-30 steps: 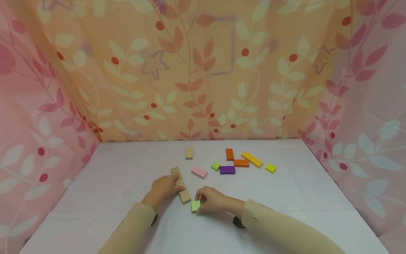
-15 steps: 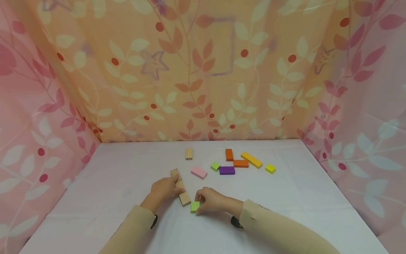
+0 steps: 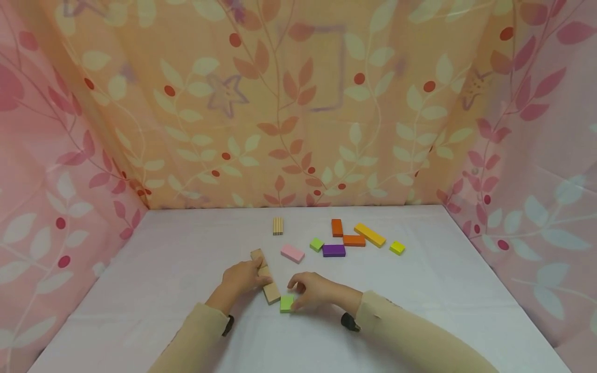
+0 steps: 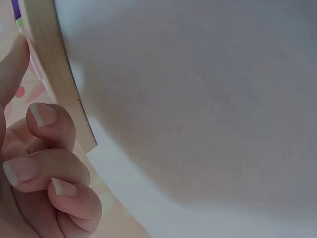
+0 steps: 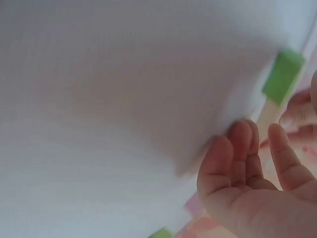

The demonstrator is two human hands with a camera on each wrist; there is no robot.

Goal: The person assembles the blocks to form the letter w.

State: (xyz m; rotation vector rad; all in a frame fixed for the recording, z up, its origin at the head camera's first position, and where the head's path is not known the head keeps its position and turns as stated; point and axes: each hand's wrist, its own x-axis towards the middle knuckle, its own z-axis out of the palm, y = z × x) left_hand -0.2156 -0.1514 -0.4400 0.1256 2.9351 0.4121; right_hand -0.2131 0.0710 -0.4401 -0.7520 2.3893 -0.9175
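Observation:
A row of plain wooden blocks (image 3: 271, 293) slants across the table, lying end to end. My left hand (image 3: 243, 275) holds the row around its middle, thumb and a finger at the blocks; in the left wrist view the other fingers are curled beside the wooden edge (image 4: 52, 54). A light green square block (image 3: 286, 304) lies flat at the row's near end, close against its corner. My right hand (image 3: 313, 291) is just right of the green block, thumb near its side and the other fingers raised off it, loosely bent. The right wrist view shows the green block (image 5: 283, 77) beyond the fingertips.
Farther back on the white table lie a pink block (image 3: 293, 253), a second green block (image 3: 316, 245), a purple block (image 3: 333, 250), two orange blocks (image 3: 354, 240), a long amber block (image 3: 370, 234), a small yellow block (image 3: 397, 248) and a striped wooden bundle (image 3: 278, 226). Patterned cloth walls (image 3: 298, 129) surround the table.
My right hand has let go of the green block, its fingers lifting and spreading slightly away to the right. The left hand keeps its place on the wooden row.

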